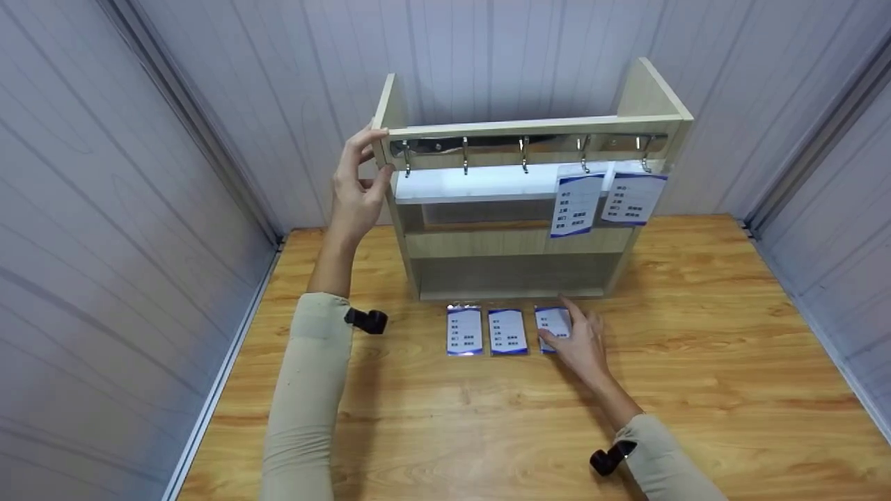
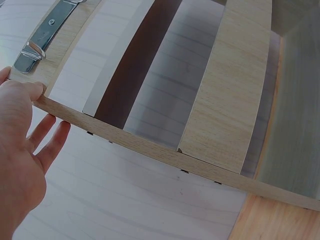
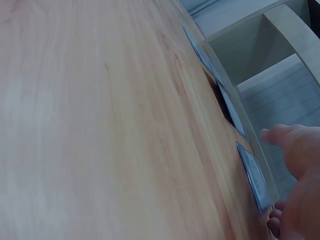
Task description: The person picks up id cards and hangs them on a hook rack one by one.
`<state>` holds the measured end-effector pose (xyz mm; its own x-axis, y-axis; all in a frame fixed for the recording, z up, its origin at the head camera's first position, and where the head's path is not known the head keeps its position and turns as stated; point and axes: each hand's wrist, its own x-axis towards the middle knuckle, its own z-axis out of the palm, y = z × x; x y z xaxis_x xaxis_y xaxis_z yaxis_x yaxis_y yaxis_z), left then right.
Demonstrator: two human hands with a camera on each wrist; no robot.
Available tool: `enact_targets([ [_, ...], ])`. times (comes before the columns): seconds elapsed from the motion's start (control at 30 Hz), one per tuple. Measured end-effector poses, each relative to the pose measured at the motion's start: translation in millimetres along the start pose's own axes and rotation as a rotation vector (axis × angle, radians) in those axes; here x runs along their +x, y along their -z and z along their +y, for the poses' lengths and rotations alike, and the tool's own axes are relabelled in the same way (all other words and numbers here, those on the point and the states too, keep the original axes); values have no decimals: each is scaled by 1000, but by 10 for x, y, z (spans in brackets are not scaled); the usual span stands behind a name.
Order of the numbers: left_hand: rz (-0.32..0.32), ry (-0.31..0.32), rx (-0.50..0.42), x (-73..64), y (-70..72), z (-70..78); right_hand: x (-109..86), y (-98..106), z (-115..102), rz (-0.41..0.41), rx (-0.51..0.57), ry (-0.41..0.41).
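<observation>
My left hand [image 1: 357, 198] grips the upper left side panel of a light wooden shelf [image 1: 515, 242]; in the left wrist view the thumb [image 2: 22, 90] lies on the front and fingers reach behind the panel. My right hand [image 1: 583, 346] is spread over the rightmost badge card [image 1: 552, 321] on the table, thumb by its left side and fingers at its right. In the right wrist view that card [image 3: 254, 177] lies flat below the thumb. A middle badge card [image 1: 508, 332] and a left badge card [image 1: 464, 330] lie beside it in a row.
A metal hook rail [image 1: 550, 144] runs along the shelf's top front. From its two right hooks hang a badge card [image 1: 576, 204] and another badge card [image 1: 633, 198]. The shelf stands on a wood-grain table [image 1: 445, 431], with pale panel walls [image 1: 125, 229] around it.
</observation>
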<state>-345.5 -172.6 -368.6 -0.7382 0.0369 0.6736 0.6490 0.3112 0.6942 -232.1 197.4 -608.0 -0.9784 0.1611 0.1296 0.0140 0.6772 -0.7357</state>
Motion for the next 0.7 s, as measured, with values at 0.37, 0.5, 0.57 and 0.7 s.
enact_targets([
  [0.37,2,5,-2,-2,1,5,11,-100,-7,-43,-94,-82],
  [0.5,4,5,2,-5,5,8,13,-115,-27,-51,-111,-106],
  [0.57,2,10,1,-6,4,12,13,-116,-34,-55,-118,-115],
  [0.7,-3,21,1,-8,4,19,18,-99,-35,-75,-106,-130],
])
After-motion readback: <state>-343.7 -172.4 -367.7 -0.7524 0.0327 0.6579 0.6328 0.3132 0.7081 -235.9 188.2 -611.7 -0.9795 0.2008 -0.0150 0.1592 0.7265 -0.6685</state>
